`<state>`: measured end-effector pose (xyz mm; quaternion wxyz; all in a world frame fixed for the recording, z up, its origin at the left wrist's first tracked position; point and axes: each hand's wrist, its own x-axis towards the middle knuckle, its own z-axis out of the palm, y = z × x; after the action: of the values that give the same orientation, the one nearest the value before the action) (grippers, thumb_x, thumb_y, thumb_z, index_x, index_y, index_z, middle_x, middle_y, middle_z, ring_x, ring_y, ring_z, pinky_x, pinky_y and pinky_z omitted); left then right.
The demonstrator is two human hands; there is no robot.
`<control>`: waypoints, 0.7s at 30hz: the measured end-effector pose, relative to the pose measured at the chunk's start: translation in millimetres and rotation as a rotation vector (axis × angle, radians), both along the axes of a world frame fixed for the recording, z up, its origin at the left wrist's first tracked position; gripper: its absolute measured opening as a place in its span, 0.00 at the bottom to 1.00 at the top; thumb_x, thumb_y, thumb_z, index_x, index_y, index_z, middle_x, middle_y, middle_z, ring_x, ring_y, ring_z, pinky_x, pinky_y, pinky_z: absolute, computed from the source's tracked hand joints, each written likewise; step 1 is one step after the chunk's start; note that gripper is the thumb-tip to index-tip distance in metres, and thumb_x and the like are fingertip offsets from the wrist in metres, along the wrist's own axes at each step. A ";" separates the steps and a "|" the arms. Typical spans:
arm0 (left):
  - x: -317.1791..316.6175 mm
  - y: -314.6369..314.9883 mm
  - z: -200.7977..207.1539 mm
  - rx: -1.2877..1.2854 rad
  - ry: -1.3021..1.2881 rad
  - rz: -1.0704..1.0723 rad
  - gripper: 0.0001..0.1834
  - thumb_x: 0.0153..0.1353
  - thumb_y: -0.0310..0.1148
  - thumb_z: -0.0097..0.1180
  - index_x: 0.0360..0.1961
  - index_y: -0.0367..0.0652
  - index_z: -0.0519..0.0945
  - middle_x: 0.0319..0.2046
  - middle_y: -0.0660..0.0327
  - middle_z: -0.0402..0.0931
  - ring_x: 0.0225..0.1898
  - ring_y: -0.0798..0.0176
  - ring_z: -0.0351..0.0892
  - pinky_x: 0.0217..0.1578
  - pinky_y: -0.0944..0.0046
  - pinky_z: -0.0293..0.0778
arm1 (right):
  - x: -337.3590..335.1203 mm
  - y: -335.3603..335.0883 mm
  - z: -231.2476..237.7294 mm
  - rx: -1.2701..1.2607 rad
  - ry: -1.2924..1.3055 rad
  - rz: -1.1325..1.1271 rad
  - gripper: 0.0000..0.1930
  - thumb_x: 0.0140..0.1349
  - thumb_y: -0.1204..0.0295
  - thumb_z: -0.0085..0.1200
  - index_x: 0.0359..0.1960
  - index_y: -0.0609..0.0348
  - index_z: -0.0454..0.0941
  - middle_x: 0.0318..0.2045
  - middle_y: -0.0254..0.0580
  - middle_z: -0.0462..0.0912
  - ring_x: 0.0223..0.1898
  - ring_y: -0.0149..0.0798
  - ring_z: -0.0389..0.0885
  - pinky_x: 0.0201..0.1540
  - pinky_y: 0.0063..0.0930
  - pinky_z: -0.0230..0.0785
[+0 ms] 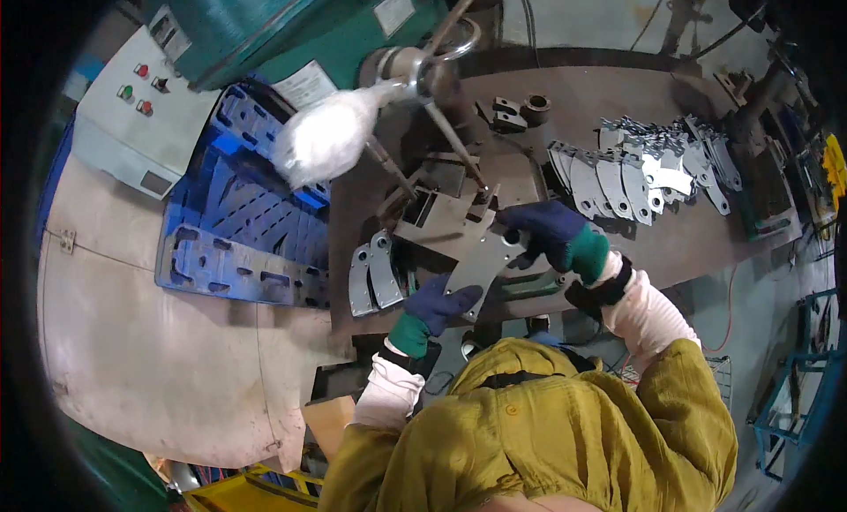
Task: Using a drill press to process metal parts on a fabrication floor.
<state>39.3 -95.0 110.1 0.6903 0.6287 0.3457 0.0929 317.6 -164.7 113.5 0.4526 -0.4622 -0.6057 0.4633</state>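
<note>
A flat, curved grey metal plate (477, 269) with small holes along its edge lies slantwise between my hands, in front of a metal fixture (445, 234) on the bench. Closed on its lower end is my left hand (432, 305), in a blue and green glove. My right hand (549, 233), gloved the same way, grips the upper end near the larger hole; part of that end is hidden by the fingers. Two similar plates (385, 269) lie left of the fixture. Many more plates (609, 181) are fanned out and piled on the right side of the bench.
Metal rods and a spindle (413, 71) reach down over the fixture, with a white plastic-wrapped bundle (325, 139) beside them. A blue pallet (229, 263) stands left of the brown bench (697, 247). Behind are a control box with buttons (132, 115) and a green machine (265, 26).
</note>
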 end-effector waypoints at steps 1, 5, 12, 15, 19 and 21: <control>-13.0 2.0 -13.9 0.012 -0.035 0.011 0.26 0.57 0.38 0.67 0.54 0.36 0.79 0.48 0.55 0.80 0.50 0.63 0.79 0.51 0.63 0.74 | -13.7 11.7 6.7 -0.055 0.054 0.023 0.19 0.66 0.70 0.51 0.58 0.63 0.74 0.46 0.46 0.80 0.39 0.37 0.81 0.43 0.34 0.83; -95.9 29.4 -142.8 0.884 0.249 -0.115 0.23 0.61 0.35 0.62 0.56 0.40 0.78 0.50 0.51 0.80 0.49 0.55 0.80 0.49 0.58 0.74 | -56.9 35.2 70.6 -0.066 0.207 -0.110 0.26 0.70 0.55 0.46 0.61 0.62 0.71 0.53 0.47 0.80 0.45 0.38 0.82 0.51 0.33 0.74; -77.9 64.0 -154.0 0.881 0.304 0.112 0.26 0.59 0.42 0.61 0.60 0.55 0.76 0.46 0.48 0.80 0.43 0.47 0.81 0.44 0.54 0.76 | -99.0 55.9 196.6 -0.183 1.036 0.239 0.36 0.68 0.43 0.44 0.63 0.64 0.66 0.53 0.54 0.78 0.51 0.45 0.80 0.56 0.40 0.73; -51.8 79.7 -138.5 0.519 0.248 0.360 0.26 0.57 0.43 0.65 0.58 0.51 0.77 0.42 0.50 0.80 0.39 0.49 0.82 0.39 0.55 0.78 | -112.5 57.5 215.2 -0.218 1.154 0.352 0.36 0.67 0.44 0.48 0.62 0.66 0.68 0.53 0.57 0.78 0.50 0.45 0.80 0.56 0.41 0.74; -53.5 101.5 -162.5 -0.091 -0.138 0.426 0.36 0.50 0.33 0.70 0.63 0.54 0.73 0.43 0.50 0.82 0.37 0.49 0.82 0.39 0.55 0.80 | -118.6 72.8 223.9 -0.323 1.380 0.509 0.28 0.68 0.50 0.49 0.55 0.65 0.73 0.46 0.56 0.82 0.49 0.52 0.82 0.57 0.49 0.73; -59.7 106.1 -176.3 0.149 -0.174 0.312 0.36 0.50 0.34 0.71 0.62 0.54 0.74 0.43 0.52 0.82 0.37 0.52 0.82 0.38 0.57 0.80 | -129.6 69.6 236.1 -0.318 1.428 0.408 0.24 0.67 0.55 0.54 0.53 0.64 0.73 0.43 0.55 0.83 0.45 0.50 0.84 0.54 0.45 0.77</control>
<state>-20.4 11.0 -66.2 0.6462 0.6066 0.3701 0.2782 188.0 -95.1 349.5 0.5680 0.0115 -0.1653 0.8061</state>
